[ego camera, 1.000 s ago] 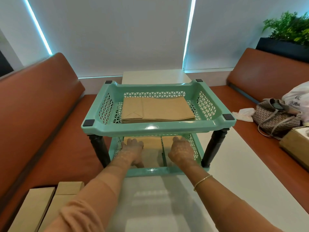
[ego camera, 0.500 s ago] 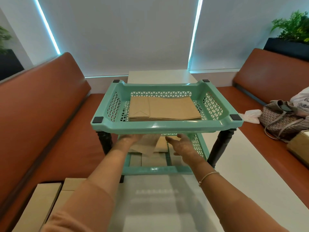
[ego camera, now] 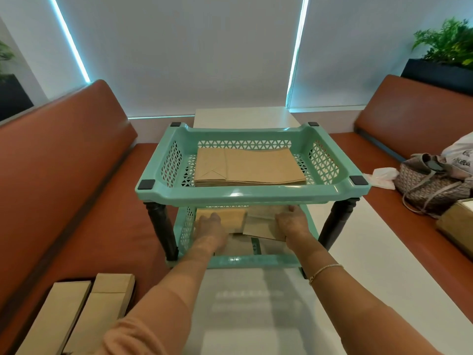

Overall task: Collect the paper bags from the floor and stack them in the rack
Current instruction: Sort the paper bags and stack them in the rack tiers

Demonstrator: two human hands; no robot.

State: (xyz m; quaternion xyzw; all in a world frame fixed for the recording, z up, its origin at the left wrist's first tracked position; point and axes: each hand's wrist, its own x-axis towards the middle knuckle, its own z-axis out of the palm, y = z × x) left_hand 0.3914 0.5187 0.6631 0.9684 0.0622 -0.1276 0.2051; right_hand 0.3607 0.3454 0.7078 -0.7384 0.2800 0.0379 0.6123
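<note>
A teal two-tier rack (ego camera: 256, 194) stands on the white table (ego camera: 358, 252). Its top tier carries a flat stack of brown paper bags (ego camera: 249, 166). Both my hands reach into the lower tier under the top rim. My left hand (ego camera: 210, 228) grips the near left corner of one paper bag (ego camera: 230, 221). My right hand (ego camera: 291, 222) grips the right edge of a second paper bag (ego camera: 262, 226), which hangs tilted over the first. More bags (ego camera: 240, 245) lie flat on the lower tier beneath them. My fingertips are hidden by the bags.
Two long brown paper bags (ego camera: 76, 313) lie on the left orange bench (ego camera: 64, 201). On the right bench sit a patterned handbag (ego camera: 430, 185), a white plastic bag (ego camera: 460, 149), a crumpled tissue (ego camera: 384, 175) and a cardboard box (ego camera: 458, 224). Black rack legs (ego camera: 163, 231) flank my hands.
My hands went from pressing flat on the lower-tier stack to lifting bags there; they have spread apart, each now holding a bag at an outer edge. The camera has moved back slightly.
</note>
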